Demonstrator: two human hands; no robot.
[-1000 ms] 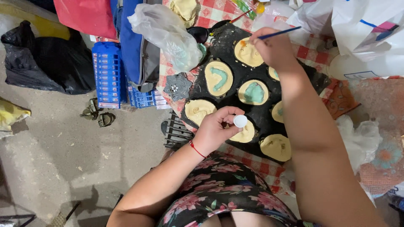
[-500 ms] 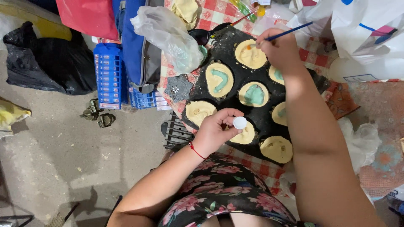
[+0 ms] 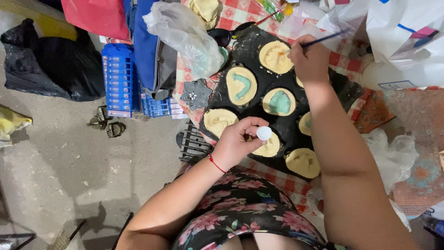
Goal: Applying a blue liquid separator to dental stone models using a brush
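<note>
Checked-cloth worktop point(image 3: 240, 14) carries black tray point(image 3: 259, 58); right hand point(image 3: 310, 58) grips brush point(image 3: 323, 39), left hand point(image 3: 240, 139) pinches white cap point(image 3: 264, 133); paint lightly, steadying the wrist

Grey concrete floor point(image 3: 60, 171) beside a table with red checked cloth point(image 3: 240, 14).

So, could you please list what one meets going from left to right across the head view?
Black plastic bag → blue plastic crate → clear plastic bag → left hand → right hand → white plastic bag.
</note>
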